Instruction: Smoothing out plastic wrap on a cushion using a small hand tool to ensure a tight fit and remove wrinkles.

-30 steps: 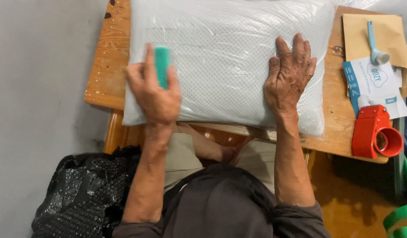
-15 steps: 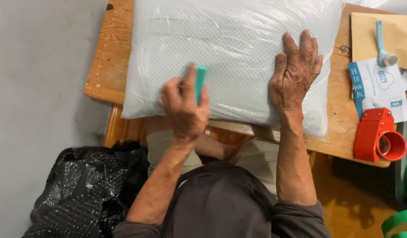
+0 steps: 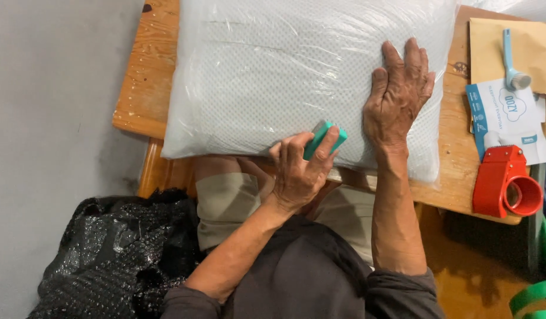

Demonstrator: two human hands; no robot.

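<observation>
Across a wooden surface (image 3: 137,100) lies a large white pillow sealed in clear plastic (image 3: 284,77), covering most of the top and cut off at the upper edge of the frame. At lower left on the floor sits a black bubble-wrap bundle (image 3: 107,254). Along the right side of the surface rest a brown envelope (image 3: 491,53), a blue-and-white printed card (image 3: 503,118), a red tape dispenser (image 3: 506,180) at the near corner, and a pale blue handled tool (image 3: 512,59) on the envelope.

The person's right hand (image 3: 397,97) lies flat on the pillow's right half, fingers spread and released, gripping nothing. The left hand (image 3: 299,171) is at the pillow's near edge, fingers clenched around a small teal block (image 3: 323,139), which touches the plastic just beside the right wrist.

Risk, as judged from here: the plastic looks slippery, so the pillow could slide toward the lap if the flat hand eases, and a hard edge of the block could snag or tear the film.

Much of the block is hidden by the fingers, so its kind cannot be told. The pillow's near edge overhangs the surface above the knees, and its seam is hard to make out. A green strip (image 3: 535,292) at bottom right is cut off.
</observation>
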